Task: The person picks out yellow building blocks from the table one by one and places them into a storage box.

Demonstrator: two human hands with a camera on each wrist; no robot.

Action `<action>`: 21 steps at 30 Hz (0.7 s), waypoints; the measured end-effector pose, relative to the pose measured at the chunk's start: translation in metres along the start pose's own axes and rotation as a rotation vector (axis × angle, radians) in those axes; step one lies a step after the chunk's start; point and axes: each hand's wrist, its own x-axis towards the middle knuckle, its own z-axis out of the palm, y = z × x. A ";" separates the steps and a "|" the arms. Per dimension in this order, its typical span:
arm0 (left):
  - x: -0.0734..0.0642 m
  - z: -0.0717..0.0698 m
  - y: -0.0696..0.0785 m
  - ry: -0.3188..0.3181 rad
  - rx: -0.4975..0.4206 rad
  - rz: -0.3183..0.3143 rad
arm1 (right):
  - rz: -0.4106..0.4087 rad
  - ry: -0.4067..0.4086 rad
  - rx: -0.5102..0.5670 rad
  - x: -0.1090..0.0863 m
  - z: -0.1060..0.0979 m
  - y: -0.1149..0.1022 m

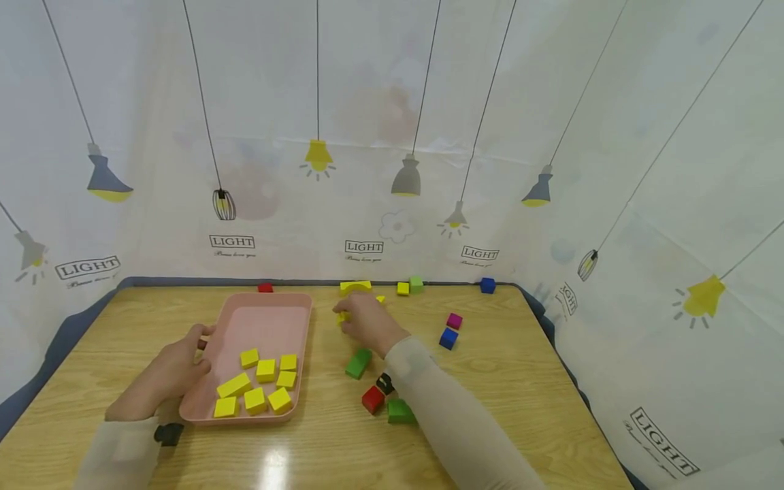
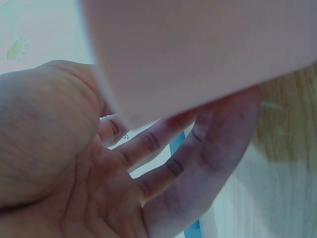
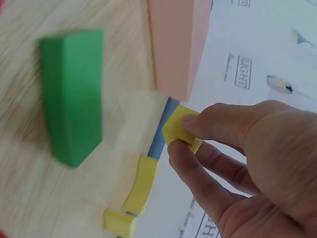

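Note:
A pink tray (image 1: pixel 263 330) stands on the left half of the table, with several yellow blocks (image 1: pixel 265 371) lying in its near part. My left hand (image 1: pixel 168 374) grips the tray's left side; in the left wrist view the fingers (image 2: pixel 228 129) reach beneath the tray's wall (image 2: pixel 198 54). Right of the tray's far end, my right hand (image 1: pixel 370 323) pinches a small yellow block (image 3: pixel 179 130) between thumb and fingers. Behind that hand lie a yellow arch-shaped block (image 1: pixel 355 286) and another yellow piece (image 1: pixel 380 299), the latter mostly hidden.
Green blocks (image 1: pixel 358 363) and a red block (image 1: pixel 373 399) lie near my right forearm. Blue (image 1: pixel 448 338) and magenta (image 1: pixel 454 320) blocks are farther right. Along the back edge sit red (image 1: pixel 265 288), yellow (image 1: pixel 403 289), light green (image 1: pixel 416 284) and blue (image 1: pixel 487 285) blocks, before a printed curtain.

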 end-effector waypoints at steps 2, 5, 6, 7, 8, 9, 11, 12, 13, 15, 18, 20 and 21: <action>0.000 0.000 0.000 -0.003 -0.003 0.001 | -0.011 0.000 -0.013 0.002 0.000 -0.007; 0.000 0.000 -0.001 -0.006 -0.007 0.001 | -0.026 0.008 -0.044 0.004 0.001 -0.015; 0.000 0.000 -0.001 -0.008 -0.008 0.000 | -0.030 0.012 -0.052 0.004 0.001 -0.017; 0.000 0.000 -0.001 -0.009 -0.009 -0.001 | -0.038 0.015 -0.058 0.004 0.001 -0.020; 0.000 0.000 -0.001 -0.009 -0.008 -0.002 | -0.046 0.020 -0.063 0.004 0.002 -0.022; 0.000 0.000 -0.001 -0.009 -0.008 -0.003 | -0.050 0.020 -0.061 0.004 0.002 -0.024; 0.001 0.001 -0.001 -0.008 -0.008 -0.002 | -0.051 0.011 -0.047 0.005 0.002 -0.029; 0.001 0.001 -0.001 -0.006 -0.008 -0.002 | -0.050 0.008 -0.039 0.005 0.003 -0.031; 0.001 0.001 -0.001 -0.004 -0.007 -0.001 | -0.051 0.004 -0.033 0.006 0.004 -0.034; 0.001 0.001 -0.002 -0.006 -0.008 -0.005 | -0.055 -0.002 -0.034 0.007 0.006 -0.038; 0.002 0.001 -0.002 -0.010 -0.011 -0.008 | -0.071 -0.002 -0.051 0.010 0.010 -0.046; 0.001 0.001 -0.002 -0.013 -0.014 -0.010 | -0.080 -0.006 -0.066 0.012 0.013 -0.052; 0.001 0.001 -0.002 -0.011 -0.013 -0.007 | -0.082 -0.010 -0.068 0.012 0.014 -0.055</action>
